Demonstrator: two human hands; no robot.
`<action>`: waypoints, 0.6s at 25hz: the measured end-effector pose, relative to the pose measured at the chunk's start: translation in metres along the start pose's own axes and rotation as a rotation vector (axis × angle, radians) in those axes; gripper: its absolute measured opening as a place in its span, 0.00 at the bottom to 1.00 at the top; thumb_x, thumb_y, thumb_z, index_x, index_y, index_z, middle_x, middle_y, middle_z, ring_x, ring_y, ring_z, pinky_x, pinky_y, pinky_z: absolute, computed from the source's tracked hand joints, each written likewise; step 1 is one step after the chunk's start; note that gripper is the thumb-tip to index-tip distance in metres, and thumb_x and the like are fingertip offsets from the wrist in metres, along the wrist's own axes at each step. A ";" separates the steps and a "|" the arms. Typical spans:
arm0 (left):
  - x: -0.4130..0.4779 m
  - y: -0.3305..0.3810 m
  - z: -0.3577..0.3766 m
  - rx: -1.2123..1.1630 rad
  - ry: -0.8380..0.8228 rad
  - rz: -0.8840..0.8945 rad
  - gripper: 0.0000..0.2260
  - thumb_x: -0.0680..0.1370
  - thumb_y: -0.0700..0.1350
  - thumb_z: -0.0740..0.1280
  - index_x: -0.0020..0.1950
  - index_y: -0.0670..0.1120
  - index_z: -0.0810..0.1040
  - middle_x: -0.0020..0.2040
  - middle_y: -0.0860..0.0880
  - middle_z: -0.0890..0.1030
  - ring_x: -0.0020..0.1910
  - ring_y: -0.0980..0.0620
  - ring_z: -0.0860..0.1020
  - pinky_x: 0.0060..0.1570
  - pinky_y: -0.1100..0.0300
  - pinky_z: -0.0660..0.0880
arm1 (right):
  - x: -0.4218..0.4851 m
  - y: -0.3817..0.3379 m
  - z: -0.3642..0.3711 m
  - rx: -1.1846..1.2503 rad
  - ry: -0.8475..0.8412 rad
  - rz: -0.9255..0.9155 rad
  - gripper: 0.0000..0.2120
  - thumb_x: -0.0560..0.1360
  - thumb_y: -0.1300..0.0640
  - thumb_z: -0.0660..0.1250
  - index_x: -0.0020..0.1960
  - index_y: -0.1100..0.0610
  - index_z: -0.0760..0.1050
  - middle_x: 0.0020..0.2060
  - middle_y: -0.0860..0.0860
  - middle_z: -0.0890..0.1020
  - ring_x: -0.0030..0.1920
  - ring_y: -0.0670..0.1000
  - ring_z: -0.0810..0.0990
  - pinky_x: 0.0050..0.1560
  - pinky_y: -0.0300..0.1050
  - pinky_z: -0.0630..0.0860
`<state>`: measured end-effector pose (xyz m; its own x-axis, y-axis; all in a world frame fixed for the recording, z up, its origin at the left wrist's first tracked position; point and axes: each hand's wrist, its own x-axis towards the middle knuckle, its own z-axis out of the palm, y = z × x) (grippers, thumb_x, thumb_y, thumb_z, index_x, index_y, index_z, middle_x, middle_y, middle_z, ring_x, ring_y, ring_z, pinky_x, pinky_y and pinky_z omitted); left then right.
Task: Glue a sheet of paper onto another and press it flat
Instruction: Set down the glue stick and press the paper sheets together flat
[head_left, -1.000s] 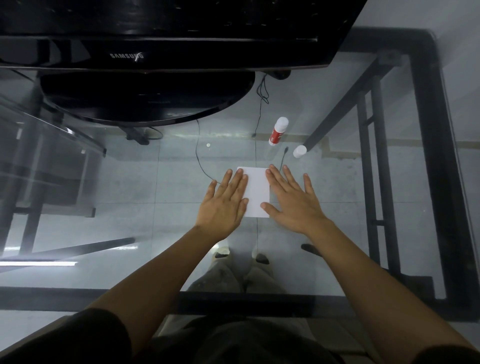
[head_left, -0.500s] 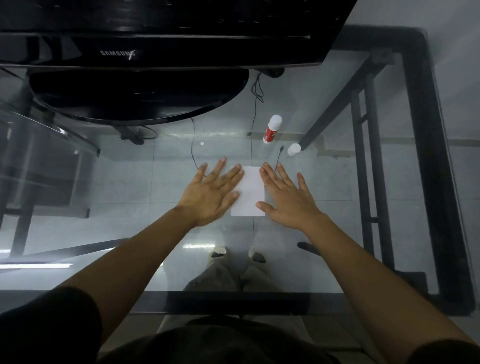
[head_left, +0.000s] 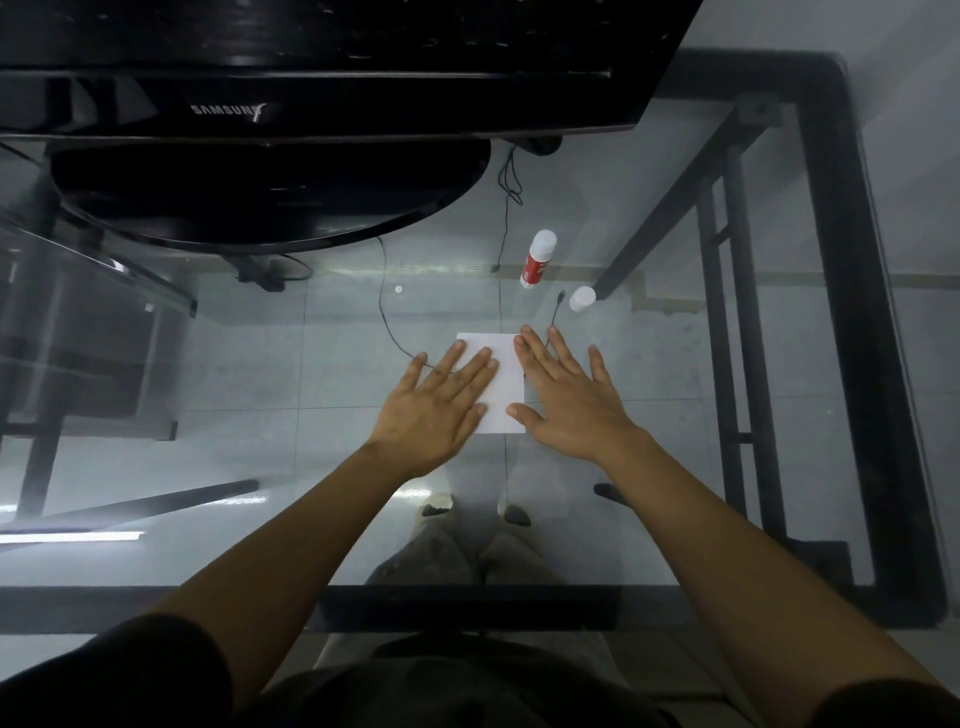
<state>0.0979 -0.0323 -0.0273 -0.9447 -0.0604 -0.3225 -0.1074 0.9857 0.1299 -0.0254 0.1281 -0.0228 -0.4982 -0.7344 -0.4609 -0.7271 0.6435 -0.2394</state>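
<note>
A small white paper (head_left: 503, 384) lies flat on the glass table (head_left: 675, 467); I cannot tell two sheets apart. My left hand (head_left: 436, 410) lies flat, fingers spread, over the paper's left part. My right hand (head_left: 571, 400) lies flat along its right edge, the thumb at the lower right corner. Neither hand grips anything. A red and white glue stick (head_left: 537, 260) stands behind the paper, with its white cap (head_left: 582, 298) lying beside it to the right.
A black Samsung monitor (head_left: 228, 111) on a round black stand (head_left: 270, 202) fills the back left. The table's black frame (head_left: 852, 322) runs along the right and near sides. Thin cables (head_left: 387, 322) show through the glass by the paper.
My left hand has slid right, back onto the paper, fingers closer together. My right hand stays flat on the paper's right edge. The camera view has shifted slightly.
</note>
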 end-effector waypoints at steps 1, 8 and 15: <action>0.003 -0.006 -0.002 -0.004 0.011 -0.065 0.25 0.79 0.57 0.37 0.72 0.51 0.33 0.76 0.52 0.40 0.71 0.51 0.32 0.68 0.50 0.35 | 0.001 0.000 0.000 -0.003 0.001 0.001 0.37 0.76 0.37 0.50 0.73 0.49 0.32 0.75 0.45 0.36 0.74 0.50 0.32 0.69 0.58 0.33; 0.005 0.003 0.003 -0.003 0.013 -0.213 0.26 0.80 0.55 0.39 0.74 0.46 0.37 0.77 0.47 0.42 0.75 0.47 0.41 0.68 0.52 0.38 | -0.001 -0.008 0.004 -0.065 0.039 0.023 0.36 0.77 0.38 0.48 0.73 0.52 0.32 0.75 0.49 0.36 0.74 0.52 0.33 0.69 0.59 0.33; 0.003 0.000 -0.015 -0.347 0.095 -0.175 0.28 0.79 0.57 0.39 0.75 0.45 0.40 0.77 0.46 0.44 0.75 0.50 0.42 0.71 0.54 0.41 | -0.012 -0.002 0.004 0.051 0.171 0.031 0.31 0.77 0.40 0.40 0.72 0.52 0.30 0.74 0.48 0.35 0.73 0.48 0.33 0.70 0.51 0.33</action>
<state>0.0902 -0.0346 -0.0143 -0.9254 -0.2531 -0.2822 -0.3524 0.8486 0.3946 -0.0156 0.1366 -0.0204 -0.5964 -0.7370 -0.3180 -0.6873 0.6735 -0.2721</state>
